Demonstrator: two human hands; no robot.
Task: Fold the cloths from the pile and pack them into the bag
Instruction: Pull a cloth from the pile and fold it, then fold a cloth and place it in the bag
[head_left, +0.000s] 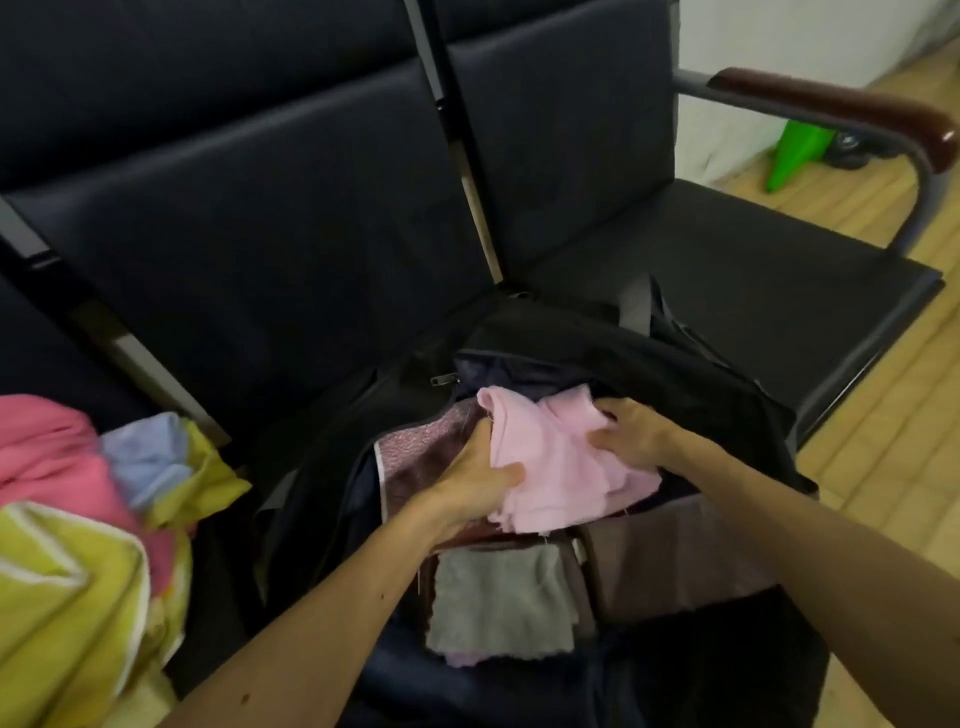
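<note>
Pale pink cloth, soft, rumpled, loosely folded

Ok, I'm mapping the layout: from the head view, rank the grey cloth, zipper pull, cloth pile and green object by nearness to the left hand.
1. grey cloth, just below the left hand, in the bag
2. zipper pull, above it
3. cloth pile, far left
4. green object, on the floor, upper right

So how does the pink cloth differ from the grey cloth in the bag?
The pink cloth is rumpled and gripped by the left hand and right hand; the grey cloth lies flat and untouched. Pink sits farther from the camera, grey nearer. Both are inside the open bag.
</note>
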